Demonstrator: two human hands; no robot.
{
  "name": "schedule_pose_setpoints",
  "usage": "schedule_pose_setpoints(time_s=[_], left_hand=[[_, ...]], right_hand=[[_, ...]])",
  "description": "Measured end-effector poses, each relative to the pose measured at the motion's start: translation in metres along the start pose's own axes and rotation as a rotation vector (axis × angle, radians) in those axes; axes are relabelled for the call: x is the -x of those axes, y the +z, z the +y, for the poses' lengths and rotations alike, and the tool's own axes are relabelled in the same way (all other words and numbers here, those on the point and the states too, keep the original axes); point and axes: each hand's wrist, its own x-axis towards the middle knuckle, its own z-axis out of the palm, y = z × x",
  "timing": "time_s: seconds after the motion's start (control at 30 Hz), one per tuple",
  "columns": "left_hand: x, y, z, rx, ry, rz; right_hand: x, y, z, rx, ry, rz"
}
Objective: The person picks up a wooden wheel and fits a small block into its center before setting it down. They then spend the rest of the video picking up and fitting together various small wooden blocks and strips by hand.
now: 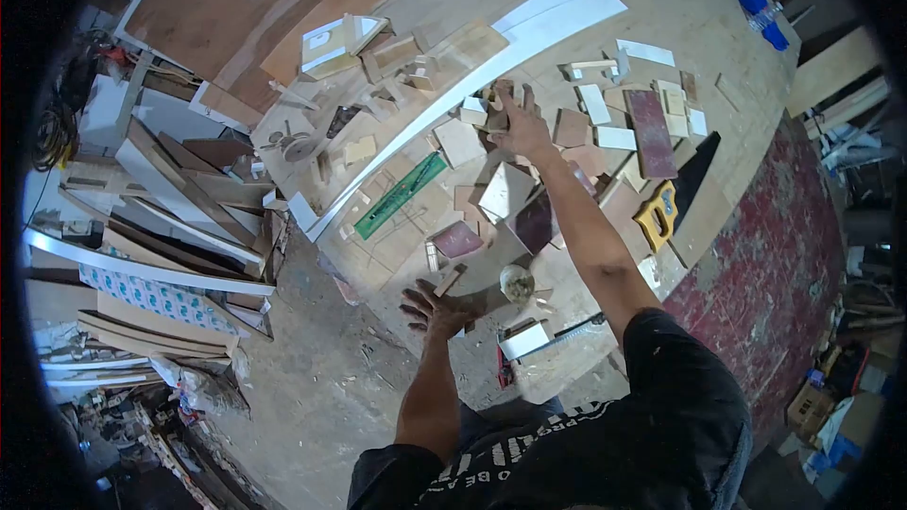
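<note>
Right hand [522, 127] closed on small, light, stiff wood offcut [498, 94], seemingly gripped by its edges; left hand [436, 310] splayed open, empty.

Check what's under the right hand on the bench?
The right hand rests on a small wood offcut beside the long white strip. The palm covers the rest of the offcut.

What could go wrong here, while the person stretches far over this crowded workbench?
1. The right hand reaches far across to a small wood block among loose offcuts; the arm could sweep pieces off.
2. The left hand leans at the workbench edge beside scraps, so it might slip.
3. The hand saw lies near the right arm; pulling back could brush its blade.
</note>
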Motion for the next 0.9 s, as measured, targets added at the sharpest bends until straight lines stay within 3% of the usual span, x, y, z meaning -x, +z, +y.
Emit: schedule_pose_setpoints(time_s=[0.17,0.23,0.3,0.37,0.43,0.57,0.63,0.8,0.9], left_hand=[[0.009,-0.008,0.008,0.003,-0.036,-0.045],[0.017,-0.017,0.015,0.007,-0.049,-0.058],[0.019,-0.018,0.018,0.007,-0.055,-0.075],[0.016,-0.018,0.017,-0.008,-0.067,-0.086],[0.020,-0.021,0.021,0.002,-0.053,-0.080],[0.020,-0.022,0.017,-0.007,-0.034,-0.097],[0.019,-0.021,0.016,-0.021,-0.029,-0.099],[0.020,-0.021,0.018,0.013,-0.037,-0.062],[-0.041,0.036,-0.044,0.095,0.137,-0.016]], right_hand=[[-0.041,0.021,0.018,0.072,0.043,-0.192],[-0.047,0.028,0.040,0.012,-0.256,-0.097],[-0.035,0.020,0.051,0.011,-0.298,-0.068],[-0.027,0.015,0.068,-0.295,-0.226,-0.118],[-0.021,0.012,0.082,-0.304,-0.258,-0.030],[-0.004,-0.005,0.088,-0.443,-0.075,-0.123],[0.003,-0.004,0.088,-0.925,0.085,-0.095],[0.038,-0.022,0.076,-1.365,0.285,0.053],[0.058,-0.038,0.066,-1.581,0.243,0.090]])
